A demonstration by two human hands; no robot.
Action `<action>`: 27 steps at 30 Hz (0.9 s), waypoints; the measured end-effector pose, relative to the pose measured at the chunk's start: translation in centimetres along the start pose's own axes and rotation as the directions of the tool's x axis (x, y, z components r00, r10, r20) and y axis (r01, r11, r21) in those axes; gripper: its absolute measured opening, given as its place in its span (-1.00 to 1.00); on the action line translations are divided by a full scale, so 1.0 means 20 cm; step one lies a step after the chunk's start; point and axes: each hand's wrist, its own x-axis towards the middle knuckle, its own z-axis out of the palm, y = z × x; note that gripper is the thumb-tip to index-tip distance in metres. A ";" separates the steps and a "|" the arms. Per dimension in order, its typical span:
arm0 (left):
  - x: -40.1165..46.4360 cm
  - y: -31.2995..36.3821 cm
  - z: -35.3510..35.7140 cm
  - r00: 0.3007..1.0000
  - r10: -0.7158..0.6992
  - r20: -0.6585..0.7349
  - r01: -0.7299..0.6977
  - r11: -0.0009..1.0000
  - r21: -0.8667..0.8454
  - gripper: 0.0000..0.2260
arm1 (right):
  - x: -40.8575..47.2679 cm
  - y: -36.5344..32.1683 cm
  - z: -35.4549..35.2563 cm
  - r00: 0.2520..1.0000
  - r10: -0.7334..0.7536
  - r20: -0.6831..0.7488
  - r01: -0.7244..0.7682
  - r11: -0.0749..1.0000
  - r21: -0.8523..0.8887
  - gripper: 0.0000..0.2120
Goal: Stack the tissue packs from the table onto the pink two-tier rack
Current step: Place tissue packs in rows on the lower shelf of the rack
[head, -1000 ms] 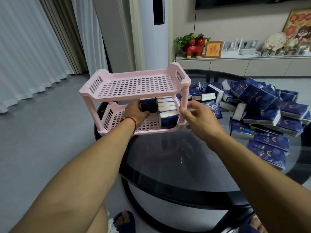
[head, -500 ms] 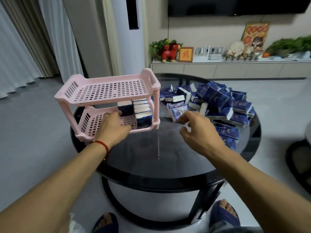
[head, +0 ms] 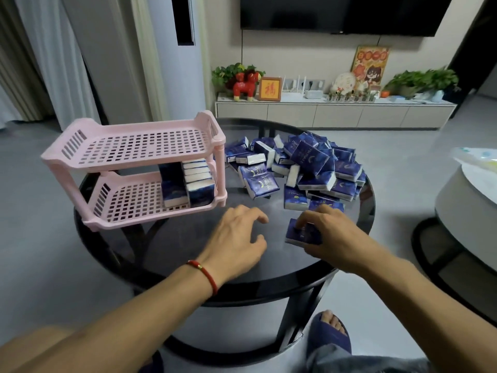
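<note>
**Inspector:** Position of the stock, relative to the pink rack (head: 134,154)?

**Assessor:** A few tissue packs (head: 188,181) stand on edge at the right end of its lower tier, presumably upright to save floor space. The upper tier holds nothing. The loose heap (head: 309,165) lies on the table (head: 188,238) to the right of the rack, well apart from its near leg.

**Inspector:** The hands?

**Assessor:** The right hand (head: 330,238) is in front of the heap, its fingers (head: 304,222) curled down over a single pack (head: 302,234) lying flat, thumb at the near edge: a pinch for lifting, I judge. The left hand (head: 236,240) hovers between that pack and the rack, fingers loosely bent, holding nothing, likely waiting to receive or steady.
</note>
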 end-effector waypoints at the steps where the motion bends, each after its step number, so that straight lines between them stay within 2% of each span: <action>1: 0.00 0.01 0.02 0.999 0.007 0.038 -0.007 1.000 0.007 -0.68 | 0.00 -0.01 0.00 0.999 -0.033 -0.012 0.033 0.999 0.004 -0.63; 5: 0.03 0.05 0.08 0.989 0.054 0.141 -0.050 0.998 -0.038 -0.46 | 0.00 -0.05 -0.03 0.989 -0.144 -0.031 0.147 0.980 0.134 -0.62; 7: 0.04 0.06 0.09 0.986 0.080 0.143 -0.071 0.995 -0.067 -0.49 | 0.00 -0.04 -0.04 0.987 -0.161 0.011 0.154 0.961 0.231 -0.59; 9: 0.05 0.04 0.10 0.984 0.072 0.163 -0.067 0.997 -0.035 -0.51 | 0.02 0.00 -0.05 0.993 -0.117 0.024 0.105 0.951 0.292 -0.63; 10: 0.05 0.04 0.10 0.983 0.061 0.175 -0.059 0.998 -0.017 -0.49 | 0.04 0.05 -0.05 0.998 -0.064 -0.022 0.068 0.951 0.303 -0.65; 13: 0.04 0.01 0.08 0.983 0.047 0.180 -0.048 0.999 -0.003 -0.45 | 0.08 0.22 -0.04 0.966 0.135 -0.222 -0.107 0.985 0.132 -0.64; 16: 0.03 -0.01 0.06 0.984 0.039 0.175 -0.033 0.999 -0.033 -0.48 | 0.09 0.30 0.02 0.964 0.212 -0.162 -0.216 0.976 -0.007 -0.58; 20: 0.03 -0.02 0.02 0.983 -0.002 0.182 0.015 0.997 -0.073 -0.56 | 0.09 0.29 0.01 0.980 0.182 -0.077 -0.180 0.983 0.027 -0.64; 23: 0.02 -0.03 -0.01 0.977 -0.042 0.210 0.067 0.991 -0.114 -0.58 | 0.05 0.24 -0.03 0.980 0.198 -0.036 -0.195 0.978 0.071 -0.55; 25: 0.03 -0.04 -0.02 0.973 -0.073 0.221 0.110 0.981 -0.158 -0.57 | 0.01 0.17 -0.06 0.991 0.105 -0.084 -0.089 0.979 0.181 -0.53; 27: 0.03 -0.05 -0.02 0.969 -0.098 0.228 0.148 0.965 -0.215 -0.55 | -0.01 0.06 -0.08 0.996 -0.045 -0.073 0.067 0.937 0.343 -0.52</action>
